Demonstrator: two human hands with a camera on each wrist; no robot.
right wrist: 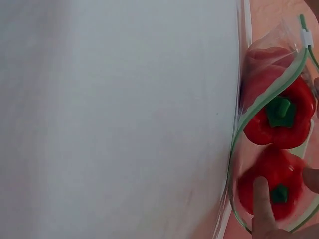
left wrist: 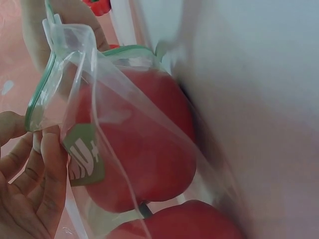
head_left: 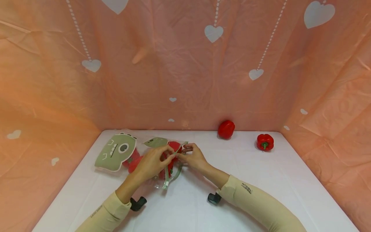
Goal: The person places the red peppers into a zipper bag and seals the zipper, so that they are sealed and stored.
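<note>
A clear zip bag (head_left: 166, 180) with green edging and a white slider lies on the table, its mouth gaping. Several red bell peppers (left wrist: 144, 139) are inside; two show green stems in the right wrist view. My left hand (head_left: 152, 162) pinches the green rim between thumb and fingers, plain in the left wrist view (left wrist: 35, 174). Across the mouth, my right hand (head_left: 195, 158) holds the rim close to the left fingertips. One of its fingers (right wrist: 262, 199) extends over the lower bell pepper (right wrist: 274, 184). The right hand's exact contact is partly hidden.
One red bell pepper (head_left: 226, 129) lies by the table's back edge, and another (head_left: 265, 142) farther right. A green monster-face print (head_left: 116, 153) marks the bag's left part. Orange curtains with white hearts (head_left: 214, 33) enclose the white table (head_left: 246, 167).
</note>
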